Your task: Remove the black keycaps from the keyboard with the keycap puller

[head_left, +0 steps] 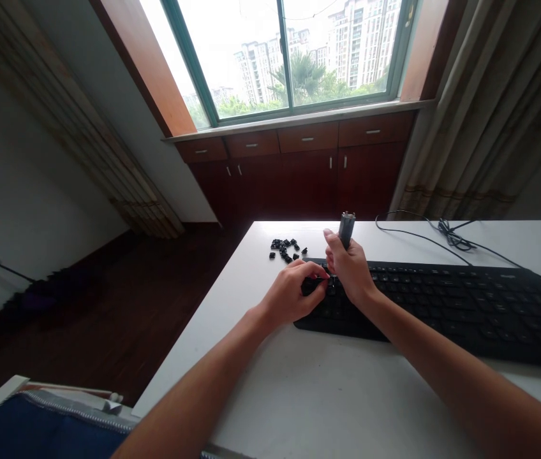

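Note:
A black keyboard lies on the white table, reaching from the middle to the right edge of the view. Wrapped round a dark grey tool handle is my right hand, held over the keyboard's left part. The handle stands nearly upright, with small metal ends at its top; its lower end is mostly hidden. My left hand is closed in a pinch at the keyboard's left end, close to the right hand. What its fingertips hold, if anything, is too small to tell. Several loose black keycaps lie beyond the left hand.
The white table ends on the left above a dark floor. A black cable lies coiled behind the keyboard. Wooden cabinets stand under the window. At the lower left is dark blue fabric with a zip.

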The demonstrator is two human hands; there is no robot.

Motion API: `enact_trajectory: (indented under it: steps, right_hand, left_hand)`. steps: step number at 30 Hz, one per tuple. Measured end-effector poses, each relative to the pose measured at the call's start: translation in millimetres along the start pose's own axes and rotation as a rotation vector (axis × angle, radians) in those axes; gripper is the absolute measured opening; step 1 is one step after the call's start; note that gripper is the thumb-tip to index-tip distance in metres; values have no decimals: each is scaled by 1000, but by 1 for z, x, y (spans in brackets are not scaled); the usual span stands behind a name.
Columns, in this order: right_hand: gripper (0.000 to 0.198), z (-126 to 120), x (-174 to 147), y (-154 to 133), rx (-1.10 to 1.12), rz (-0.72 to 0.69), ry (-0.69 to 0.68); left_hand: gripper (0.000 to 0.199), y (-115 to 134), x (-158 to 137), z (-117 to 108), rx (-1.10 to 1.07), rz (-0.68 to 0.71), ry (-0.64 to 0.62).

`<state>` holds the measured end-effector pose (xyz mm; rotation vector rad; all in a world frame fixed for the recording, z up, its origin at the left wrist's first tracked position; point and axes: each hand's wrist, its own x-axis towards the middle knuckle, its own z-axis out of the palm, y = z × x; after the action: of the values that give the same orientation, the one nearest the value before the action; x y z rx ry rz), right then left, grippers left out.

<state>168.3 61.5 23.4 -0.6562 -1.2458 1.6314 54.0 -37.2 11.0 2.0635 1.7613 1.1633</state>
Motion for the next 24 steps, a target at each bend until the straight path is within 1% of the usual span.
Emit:
enact_trajectory:
  steps: [3, 5, 7, 9, 11, 13, 14, 16, 17, 19, 21, 24]
  right_hand:
    - [44, 0, -2, 2, 203, -2, -7]
    - [46, -1, -3, 2, 303, 0, -75]
    - [47, -3, -2, 3, 312, -4, -152]
    - [44, -5, -2, 3, 271, -11, -199]
    - [40, -6, -2, 3, 191, -21, -211]
    - [40, -6, -3, 4, 66, -23, -198]
    - [42, -4, -4, 4, 2, -19, -184]
    - [45, 2, -5, 6, -104, -12, -150]
    - [45, 5, -6, 7, -141, -16, -134]
    - [44, 11, -8, 10, -204, -46, -114]
    - [45, 13, -9, 12, -257, -79, -123]
    - [46, 10, -10, 15, -249, -106, -146]
  left_hand:
    - [14, 1, 0, 0, -9, 2, 2]
    - [14, 1, 0, 1, -17, 2, 1]
    - [15, 1, 0, 2, -32, -15, 10]
    - [23, 2, -1, 3, -77, -48, 46]
    - [41, 6, -2, 4, -154, -75, 81]
    - [59, 13, -2, 5, -234, -81, 73]
    - [63, 17, -2, 6, -260, -88, 58]
    - [65, 25, -1, 10, -283, -113, 34]
    - [66, 29, 0, 13, -287, -127, 42]
    - [65, 33, 2, 21, -291, -148, 89]
    - [63, 34, 4, 30, -293, -154, 141]
    - [66, 32, 4, 39, -259, -159, 173]
